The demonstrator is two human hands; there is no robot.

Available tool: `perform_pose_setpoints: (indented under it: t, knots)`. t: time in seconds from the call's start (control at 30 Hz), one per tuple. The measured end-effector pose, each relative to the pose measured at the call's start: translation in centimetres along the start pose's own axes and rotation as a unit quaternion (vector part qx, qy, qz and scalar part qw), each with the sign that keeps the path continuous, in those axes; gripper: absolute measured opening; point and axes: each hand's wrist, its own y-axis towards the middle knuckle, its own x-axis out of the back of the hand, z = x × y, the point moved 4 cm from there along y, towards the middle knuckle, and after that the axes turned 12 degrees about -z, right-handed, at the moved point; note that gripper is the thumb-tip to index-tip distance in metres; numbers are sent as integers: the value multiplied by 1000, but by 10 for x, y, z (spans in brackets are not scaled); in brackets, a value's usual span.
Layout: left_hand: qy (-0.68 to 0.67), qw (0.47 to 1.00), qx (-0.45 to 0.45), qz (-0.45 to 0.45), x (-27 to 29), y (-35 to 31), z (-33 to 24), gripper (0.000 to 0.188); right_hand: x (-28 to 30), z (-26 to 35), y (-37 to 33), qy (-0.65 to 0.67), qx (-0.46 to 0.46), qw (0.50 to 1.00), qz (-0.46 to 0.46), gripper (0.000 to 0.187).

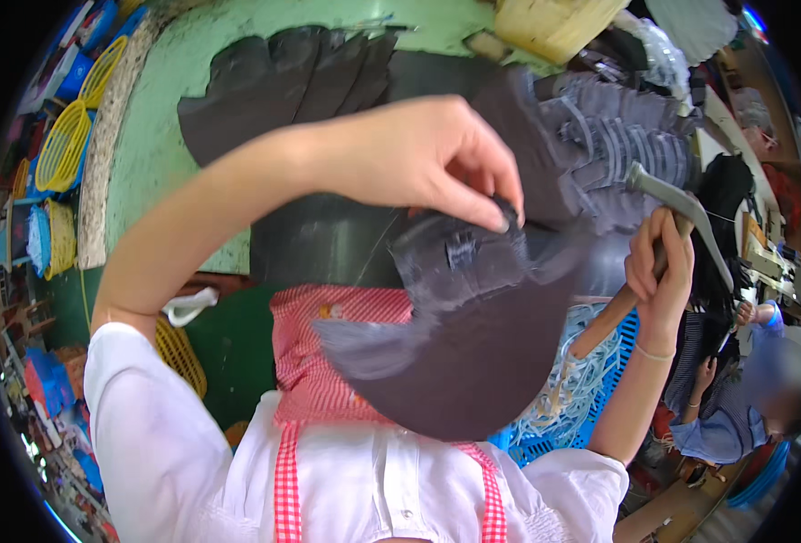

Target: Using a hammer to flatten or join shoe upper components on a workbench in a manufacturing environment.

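L hand (432,149) holds dk sheet (473,362), R hand (663,262) hammer (608,319).

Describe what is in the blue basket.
Pale strips show in the basket; the hammer overlaps them. The dark piece covers part of the basket; what lies there, or under the top strips, is hidden.

Around the cut piece (473,371), the left hand (436,163) sits on its twelve o'clock edge, the right hand (667,262) with the hammer (667,192) at two. On the table (165,118), fanned pieces (274,81) lie at eleven and piled pieces (617,136) at one, a container (554,27) behind these. Strips (554,412) lie in a basket (629,335) at four; a co-worker (717,434) is farther out, between three and four. Mesh baskets (66,145) stand at ten, beyond the table's edge.
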Motion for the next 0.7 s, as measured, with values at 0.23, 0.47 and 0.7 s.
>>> perform_pose_setpoints:
  t: [0.23,0.47,0.7]
  knots:
    - [178,975,-67,-113,-34,-19,71,11,-57,-36,-64,-391,1,900,191,16]
    - [308,900,-253,-175,-27,-11,77,15,-80,-62,-67,-427,-15,879,212,17]
    - [291,880,-366,-87,-26,1,72,12,-74,-54,-59,-339,-44,915,217,13]
